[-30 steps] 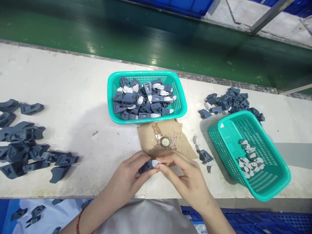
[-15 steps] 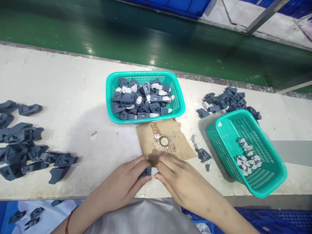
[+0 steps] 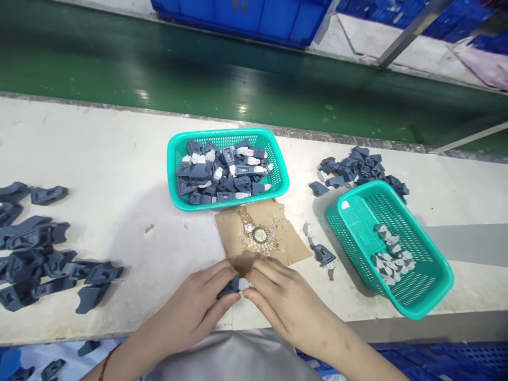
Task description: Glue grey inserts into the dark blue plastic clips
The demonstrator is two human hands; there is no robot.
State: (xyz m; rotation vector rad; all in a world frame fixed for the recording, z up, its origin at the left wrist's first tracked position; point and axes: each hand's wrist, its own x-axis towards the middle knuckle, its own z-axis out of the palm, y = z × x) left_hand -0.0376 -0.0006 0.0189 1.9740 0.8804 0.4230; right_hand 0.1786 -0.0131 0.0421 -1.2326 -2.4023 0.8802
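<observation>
Near the table's front edge, my left hand (image 3: 206, 301) is closed round a dark grey plastic part (image 3: 229, 287). A small white piece (image 3: 244, 284) sticks out of its right end, and my right hand (image 3: 278, 296) pinches that piece between thumb and fingers. Just beyond my hands lies a brown cardboard sheet (image 3: 230, 233) with a round metal cap (image 3: 260, 235) in a patch of shiny, wet-looking material. Behind the cardboard, a green basket (image 3: 281, 185) holds many grey parts with white pieces attached.
A second green basket (image 3: 444, 280), tilted at the right, holds small white pieces (image 3: 392, 267). Grey parts (image 3: 357, 166) are piled behind it, and more (image 3: 32, 259) lie at the far left. One grey part (image 3: 323, 254) lies right of the cardboard.
The view has shifted, so the table items appear slightly lower and further left. Both hands remain together at the grey part and white piece.
</observation>
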